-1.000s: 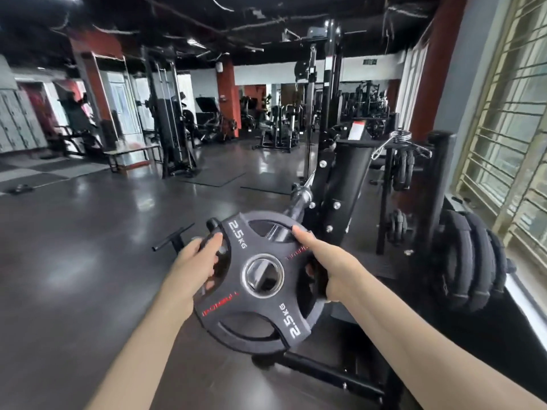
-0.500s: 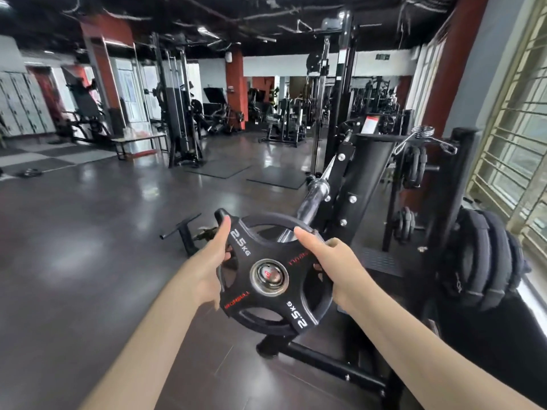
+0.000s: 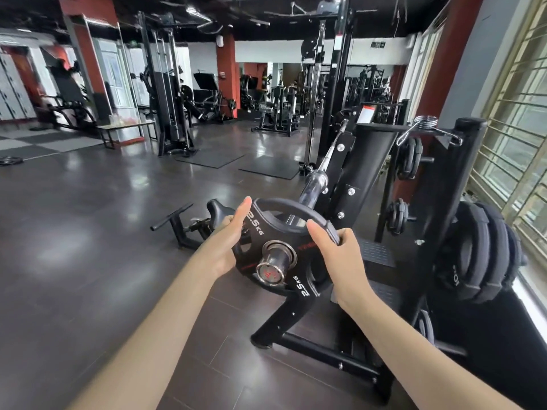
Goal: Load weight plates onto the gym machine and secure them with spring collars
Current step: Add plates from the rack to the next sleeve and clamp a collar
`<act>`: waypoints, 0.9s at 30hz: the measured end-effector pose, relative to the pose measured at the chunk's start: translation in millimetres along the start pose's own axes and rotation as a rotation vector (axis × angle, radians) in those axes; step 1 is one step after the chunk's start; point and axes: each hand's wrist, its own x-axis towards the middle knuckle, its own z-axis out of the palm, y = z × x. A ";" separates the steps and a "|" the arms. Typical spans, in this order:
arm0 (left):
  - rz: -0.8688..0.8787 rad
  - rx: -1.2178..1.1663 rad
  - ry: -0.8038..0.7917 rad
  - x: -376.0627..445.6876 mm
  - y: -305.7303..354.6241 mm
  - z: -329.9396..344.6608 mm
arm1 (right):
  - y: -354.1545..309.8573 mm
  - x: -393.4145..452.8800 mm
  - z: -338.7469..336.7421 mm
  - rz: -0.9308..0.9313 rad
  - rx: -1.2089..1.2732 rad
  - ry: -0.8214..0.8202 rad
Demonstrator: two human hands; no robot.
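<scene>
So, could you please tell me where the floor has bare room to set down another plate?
Bare floor spreads left of the left hand, before the handle bar. Crowded on the right: machine frame, stacked plates and window.

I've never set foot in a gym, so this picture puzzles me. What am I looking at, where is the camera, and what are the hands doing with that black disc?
The camera sits on the person's head, looking forward and down at their own arms. The black disc is a 2.5 kg weight plate. Its centre hole is threaded over the steel bar end of a black gym machine. The left hand presses flat against the plate's edge; the right hand grips its rim. A spring collar rests on the plate rack to the right, which stores more plates.
</scene>
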 end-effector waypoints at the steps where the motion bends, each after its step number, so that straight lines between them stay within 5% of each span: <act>1: -0.018 -0.004 0.004 9.2 0.0 1.4 | 0.6 6.6 0.4 0.000 -0.013 0.000; 12: -0.094 0.179 -0.103 114.0 7.8 13.9 | 6.6 70.2 -1.2 -0.060 -0.077 0.044; 27: -0.096 0.219 -0.020 190.2 44.6 72.1 | 19.9 192.7 -0.8 -0.180 -0.239 0.162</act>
